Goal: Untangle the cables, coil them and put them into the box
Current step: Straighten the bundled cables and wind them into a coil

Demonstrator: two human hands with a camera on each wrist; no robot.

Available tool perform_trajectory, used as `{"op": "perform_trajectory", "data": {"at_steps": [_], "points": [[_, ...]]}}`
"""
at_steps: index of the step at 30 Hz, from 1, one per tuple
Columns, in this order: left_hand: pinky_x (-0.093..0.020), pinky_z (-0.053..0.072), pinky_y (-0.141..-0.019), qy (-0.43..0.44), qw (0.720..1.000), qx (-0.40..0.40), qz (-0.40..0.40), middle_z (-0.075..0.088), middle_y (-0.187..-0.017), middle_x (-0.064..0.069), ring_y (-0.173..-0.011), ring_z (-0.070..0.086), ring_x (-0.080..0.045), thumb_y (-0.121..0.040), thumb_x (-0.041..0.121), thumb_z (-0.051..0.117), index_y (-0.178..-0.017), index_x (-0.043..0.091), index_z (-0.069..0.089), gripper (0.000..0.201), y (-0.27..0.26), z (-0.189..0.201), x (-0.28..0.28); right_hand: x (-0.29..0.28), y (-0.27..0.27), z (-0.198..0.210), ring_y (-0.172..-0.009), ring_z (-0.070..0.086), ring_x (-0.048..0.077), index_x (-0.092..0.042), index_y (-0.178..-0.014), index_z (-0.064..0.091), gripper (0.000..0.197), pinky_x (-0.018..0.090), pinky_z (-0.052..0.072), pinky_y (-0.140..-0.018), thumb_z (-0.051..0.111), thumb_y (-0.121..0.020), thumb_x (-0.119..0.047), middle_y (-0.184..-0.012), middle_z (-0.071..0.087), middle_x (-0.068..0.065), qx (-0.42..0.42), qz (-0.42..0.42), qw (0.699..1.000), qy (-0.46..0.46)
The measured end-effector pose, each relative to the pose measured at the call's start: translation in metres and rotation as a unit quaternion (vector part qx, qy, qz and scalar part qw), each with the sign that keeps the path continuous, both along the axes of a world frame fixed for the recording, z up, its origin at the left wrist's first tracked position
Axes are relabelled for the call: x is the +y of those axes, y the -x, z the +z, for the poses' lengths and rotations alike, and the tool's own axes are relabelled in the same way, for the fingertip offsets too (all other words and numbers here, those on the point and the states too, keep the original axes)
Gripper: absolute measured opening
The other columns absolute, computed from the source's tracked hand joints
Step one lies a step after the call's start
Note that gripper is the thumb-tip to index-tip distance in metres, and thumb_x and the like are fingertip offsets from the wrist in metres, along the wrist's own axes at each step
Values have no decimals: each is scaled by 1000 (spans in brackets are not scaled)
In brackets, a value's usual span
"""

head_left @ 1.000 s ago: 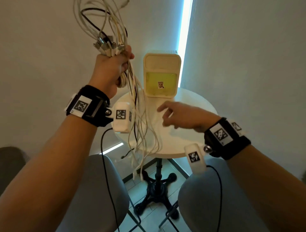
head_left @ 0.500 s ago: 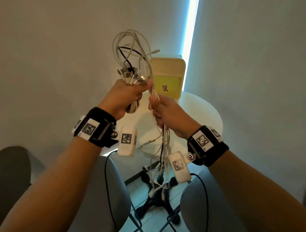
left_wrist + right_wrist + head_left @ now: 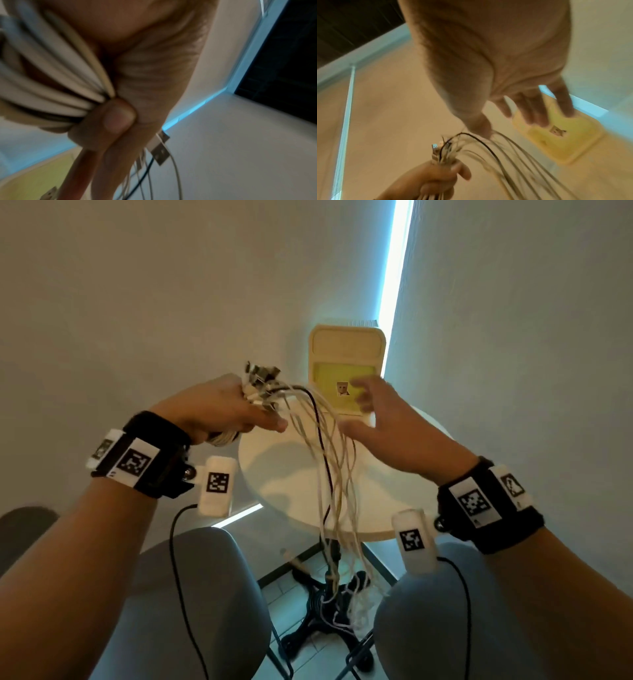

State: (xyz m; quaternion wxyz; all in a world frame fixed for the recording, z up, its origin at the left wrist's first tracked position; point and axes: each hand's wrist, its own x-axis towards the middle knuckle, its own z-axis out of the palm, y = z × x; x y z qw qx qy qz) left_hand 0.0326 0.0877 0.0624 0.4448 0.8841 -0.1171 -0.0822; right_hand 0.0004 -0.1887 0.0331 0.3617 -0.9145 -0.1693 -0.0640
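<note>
Cables (image 3: 329, 460): plug ends bunched in the clenched left hand (image 3: 219, 409), so loose lengths hang free, likely for sorting. Right hand (image 3: 387, 422): fingers spread, empty, beside the strands, before the box (image 3: 346, 371) on the surface (image 3: 274, 474).

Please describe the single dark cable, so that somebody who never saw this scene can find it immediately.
Look above the round white table, where the left hand grips a bundle of cables by their plug ends. The strands arch out from that fist and hang past the table edge toward the floor. The black cable is the only dark strand; all the others are white or cream.

matt table (image 3: 284, 474), shiny metal plugs (image 3: 262, 371)
</note>
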Motion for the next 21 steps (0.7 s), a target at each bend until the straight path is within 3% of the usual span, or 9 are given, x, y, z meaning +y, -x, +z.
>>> {"op": "perform_trajectory", "data": {"at_steps": [3, 5, 8, 10, 12, 15, 16, 18, 21], "points": [[-32, 42, -61, -76, 996, 7, -51, 62, -67, -3, -61, 51, -15, -68, 41, 89, -81, 11, 73, 37, 3, -4, -15, 25, -4, 9, -152, 34, 17, -34, -164, 20, 96, 39, 32, -120, 72, -89, -64, -168, 30, -2, -49, 106, 993, -6], [-31, 43, -58, -91, 993, 5, -73, 61, -61, 0, -57, 52, -14, -68, 37, 79, -77, 13, 70, 27, 6, -4, -23, 39, -11, 4, -142, 48, 15, -35, -164, 22, 101, 39, 41, -117, 74, -84, -69, -160, 46, -2, 9, 150, 988, 35], [-29, 44, -58, -58, 996, 5, -70, 60, -59, -1, -57, 53, -13, -72, 30, 92, -77, 13, 70, 28, 8, -4, -25, 40, -21, -6, -89, 70, 7, -28, -131, 57, 49, 35, 61, -82, 72, -94, -55, -108, 73, -2, 59, 165, 984, -19], [-32, 45, -66, -36, 997, 19, -72, 64, -61, -4, -61, 58, -16, -77, 26, 95, -76, 16, 74, 24, 5, -6, -20, 35, -22, -10, -66, 59, 1, -33, -103, 58, 13, 28, 50, -65, 66, -102, -44, -85, 66, -4, 50, 153, 986, -47], [-37, 49, -83, -15, 997, 24, -78, 76, -75, -8, -77, 69, -18, -77, 30, 92, -82, 18, 79, 18, 5, -4, -18, 32, -21, -11, -63, 53, -1, -38, -94, 53, 14, 26, 43, -66, 60, -106, -40, -80, 59, -9, 26, 142, 989, -43], [-45, 50, -103, 0, 997, 26, -69, 82, -97, -11, -106, 75, -30, -70, 43, 89, -104, 9, 80, 49, 6, 3, -18, 31, -19, -13, -69, 52, 6, -36, -93, 53, 16, 28, 45, -67, 55, -108, -43, -82, 58, -7, 27, 125, 991, -41], [-45, 52, -102, 2, 997, 23, -68, 83, -98, -10, -108, 74, -33, -72, 44, 88, -107, 7, 79, 52, 5, 6, -18, 31, -20, -14, -70, 52, 8, -36, -93, 52, 18, 27, 45, -66, 54, -107, -45, -82, 57, -6, 31, 119, 992, -35], [-37, 56, -79, 14, 998, 17, -53, 81, -87, -5, -83, 75, -30, -74, 42, 87, -98, 8, 78, 43, 4, 12, -17, 29, -20, -16, -71, 51, 9, -36, -91, 51, 19, 28, 46, -66, 53, -108, -46, -83, 57, -4, 31, 108, 993, -32], [-23, 39, -48, 30, 999, 5, -14, 61, -64, -5, -52, 50, -14, -70, 44, 89, -80, 10, 71, 39, 2, 15, -20, 28, -20, -17, -74, 52, 11, -35, -91, 51, 19, 31, 46, -69, 53, -109, -42, -84, 56, -3, 29, 91, 994, -45]]}}
